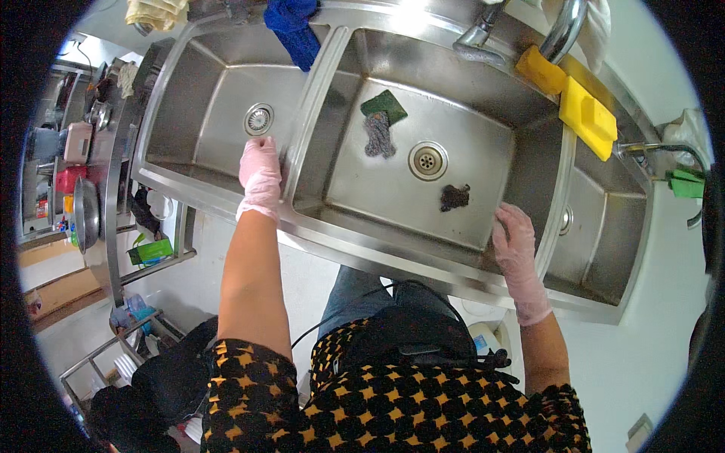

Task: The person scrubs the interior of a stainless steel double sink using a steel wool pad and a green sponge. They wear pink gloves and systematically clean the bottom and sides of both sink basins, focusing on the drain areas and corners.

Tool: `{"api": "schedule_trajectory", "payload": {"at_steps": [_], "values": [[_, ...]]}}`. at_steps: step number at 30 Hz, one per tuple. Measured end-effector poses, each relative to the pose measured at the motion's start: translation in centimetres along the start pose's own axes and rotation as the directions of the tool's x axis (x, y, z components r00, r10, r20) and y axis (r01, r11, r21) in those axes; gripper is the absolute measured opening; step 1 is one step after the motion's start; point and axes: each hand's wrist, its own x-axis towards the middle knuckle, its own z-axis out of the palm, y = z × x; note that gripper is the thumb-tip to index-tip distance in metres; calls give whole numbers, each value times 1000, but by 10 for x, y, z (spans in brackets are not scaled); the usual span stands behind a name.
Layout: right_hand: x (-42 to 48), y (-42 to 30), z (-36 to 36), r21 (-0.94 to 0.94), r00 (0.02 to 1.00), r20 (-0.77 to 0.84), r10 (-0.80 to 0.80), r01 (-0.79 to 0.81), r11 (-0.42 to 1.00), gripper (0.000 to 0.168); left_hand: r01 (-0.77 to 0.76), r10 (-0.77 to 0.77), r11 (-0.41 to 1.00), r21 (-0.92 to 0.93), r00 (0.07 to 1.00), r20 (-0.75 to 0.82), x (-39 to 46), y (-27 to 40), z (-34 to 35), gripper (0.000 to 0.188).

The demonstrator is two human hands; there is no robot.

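My left hand (260, 167), in a thin pinkish glove, hangs over the left basin (226, 113) beside the steel divider. Its fingers are curled, and whatever may lie inside them is hidden. My right hand (514, 235), gloved too, is over the right side of the middle basin (374, 198). Its fingers are loosely bent, with a gap beside the thumb and no object visible in it. On the middle basin's floor a green scouring pad (386, 106) lies partly under a grey wire scrubber (378, 135). A dark brown scrubber (455, 197) rests nearer me, below the drain strainer (428, 161).
A blue cloth (295, 34) drapes over the back rim at the divider. Yellow sponges (589, 119) sit at the back right by the faucet pipe (566, 28). The right basin (578, 226) adjoins the middle one. Steel shelving (113, 187) stands to the left.
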Motion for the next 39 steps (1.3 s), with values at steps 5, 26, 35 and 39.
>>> {"api": "schedule_trajectory", "payload": {"at_steps": [5, 26, 35, 39], "values": [[31, 13, 23, -170, 959, 282, 7, 43, 984, 32, -152, 150, 985, -88, 988, -20, 0, -19, 15, 40], [81, 46, 196, -269, 630, 774, -61, 415, 869, 49, -64, 61, 979, -195, 998, -18, -20, -34, 23, 33], [145, -112, 303, -4, 695, 595, -402, 503, 864, 33, -119, 107, 972, -202, 992, -68, -27, -27, 20, 31], [128, -104, 376, -100, 776, 469, -422, 521, 847, 18, -51, 39, 973, -227, 998, -55, -22, -36, 22, 33]]}}
